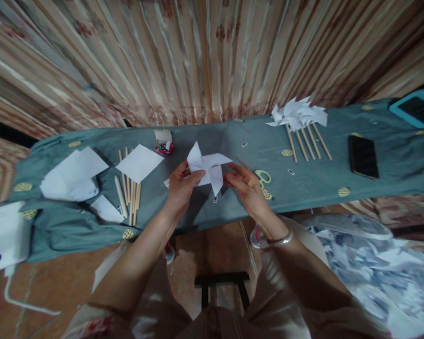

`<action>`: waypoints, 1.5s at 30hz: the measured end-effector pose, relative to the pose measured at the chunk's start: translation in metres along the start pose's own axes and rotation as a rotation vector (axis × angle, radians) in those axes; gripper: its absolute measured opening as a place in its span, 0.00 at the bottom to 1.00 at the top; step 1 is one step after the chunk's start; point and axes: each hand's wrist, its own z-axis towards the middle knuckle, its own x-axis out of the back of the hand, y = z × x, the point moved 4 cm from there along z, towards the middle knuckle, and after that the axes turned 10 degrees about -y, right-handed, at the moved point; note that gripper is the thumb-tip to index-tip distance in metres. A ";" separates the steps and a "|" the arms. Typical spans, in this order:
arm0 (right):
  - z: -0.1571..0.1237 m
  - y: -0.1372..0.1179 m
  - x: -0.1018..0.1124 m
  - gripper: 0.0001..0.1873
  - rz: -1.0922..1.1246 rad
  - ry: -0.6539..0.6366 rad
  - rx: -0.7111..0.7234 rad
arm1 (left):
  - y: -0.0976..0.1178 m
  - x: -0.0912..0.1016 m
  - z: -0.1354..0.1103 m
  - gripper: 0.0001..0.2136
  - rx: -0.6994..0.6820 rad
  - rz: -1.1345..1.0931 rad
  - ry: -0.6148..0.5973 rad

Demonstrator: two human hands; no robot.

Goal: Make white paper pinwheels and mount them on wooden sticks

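A white paper pinwheel (pixel 215 175) with folded blades is held over the middle of the table. My left hand (pixel 182 183) grips it from the left, the thumb pressed near its centre. Just right of the blades, my right hand (pixel 245 186) has thumb and forefinger apart; I cannot tell whether a fingertip touches the paper. Scissors with green handles (pixel 263 177) lie beside the right hand. A square white sheet (pixel 140 163) and a small red box of metal pins or tacks (pixel 164 145) lie left of the pinwheel.
Wooden sticks (pixel 136 202) and stacked paper (pixel 70 176) lie left. Finished pinwheels on sticks (pixel 300 115), a black phone (pixel 363 156) and a blue-framed tablet (pixel 417 109) are right. A white device (pixel 5 230) sits at the left end. Paper scraps (pixel 378 268) fill a bag lower right.
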 end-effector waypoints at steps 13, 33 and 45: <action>0.005 0.006 -0.024 0.27 0.003 -0.040 0.000 | 0.003 0.012 -0.004 0.15 0.006 0.007 -0.004; 0.024 0.019 -0.052 0.23 -0.049 0.003 0.003 | -0.005 0.021 -0.001 0.17 0.063 0.080 0.003; 0.026 0.017 -0.070 0.21 0.007 -0.041 0.023 | 0.005 0.036 -0.002 0.15 -0.001 0.100 0.046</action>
